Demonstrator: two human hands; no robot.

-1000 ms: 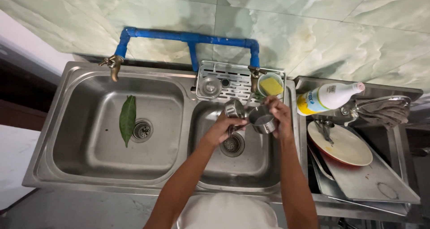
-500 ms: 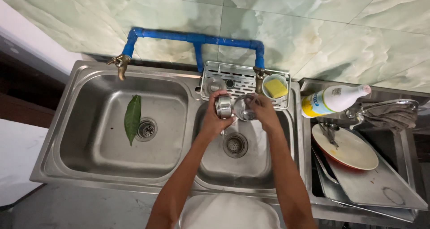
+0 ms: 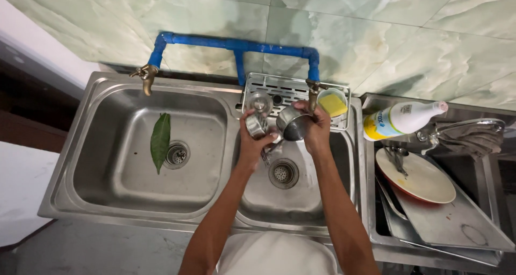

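My left hand [image 3: 252, 140] grips a small steel cup [image 3: 256, 125] over the right sink basin [image 3: 279, 200]. My right hand [image 3: 316, 130] holds a larger steel cup [image 3: 292, 123], tipped on its side right under the right brass tap [image 3: 313, 92]. The two cups sit close together, side by side. I cannot tell whether water is running.
A green leaf [image 3: 160, 140] lies in the left basin by its drain. A steel soap rack [image 3: 279, 92] holds a yellow sponge tub [image 3: 332, 103]. To the right lie a detergent bottle [image 3: 400, 119], a cloth [image 3: 473, 138], a plate [image 3: 414, 177] and steel trays [image 3: 457, 221].
Both hands have risen from above the drain to the tap at the back of the right basin, carrying the two cups. The view has shifted a little to the right.
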